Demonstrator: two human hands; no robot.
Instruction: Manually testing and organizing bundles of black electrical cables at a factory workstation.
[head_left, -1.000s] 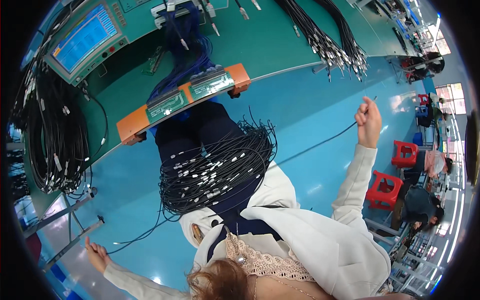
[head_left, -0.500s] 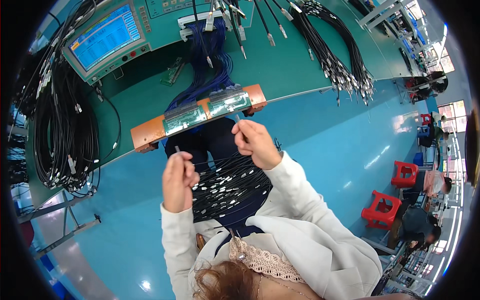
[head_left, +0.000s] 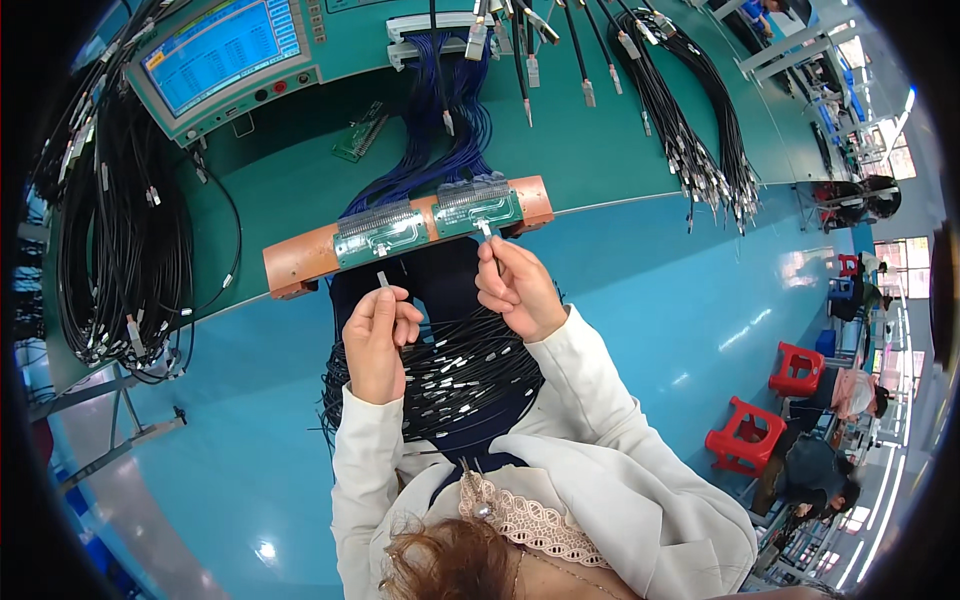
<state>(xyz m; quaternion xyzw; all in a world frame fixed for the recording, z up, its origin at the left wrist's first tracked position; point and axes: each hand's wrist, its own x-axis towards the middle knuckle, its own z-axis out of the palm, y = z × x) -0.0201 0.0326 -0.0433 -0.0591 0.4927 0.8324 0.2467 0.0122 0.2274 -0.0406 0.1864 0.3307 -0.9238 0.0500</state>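
Observation:
My left hand [head_left: 376, 338] pinches one metal plug end of a thin black cable, the plug tip [head_left: 382, 279] pointing up just below the left green socket board [head_left: 380, 233]. Gripping the other plug end, my right hand [head_left: 516, 287] has its tip [head_left: 486, 230] touching the right green socket board [head_left: 478, 210]. Both boards sit on an orange fixture [head_left: 300, 259] at the bench edge. A bundle of black cables with metal plugs [head_left: 440, 375] lies across my lap beneath both hands.
A tester with a blue screen [head_left: 220, 45] stands at the back left. Blue wires [head_left: 440, 140] run to the fixture. Black cable bundles hang at the left [head_left: 120, 240] and upper right [head_left: 690, 130]. Red stools [head_left: 745, 435] and seated people [head_left: 815, 470] are at the right.
My arms, spread wide a second ago, have come together in front of the fixture. Both hands now hold the cable's plug ends and have risen toward the socket boards.

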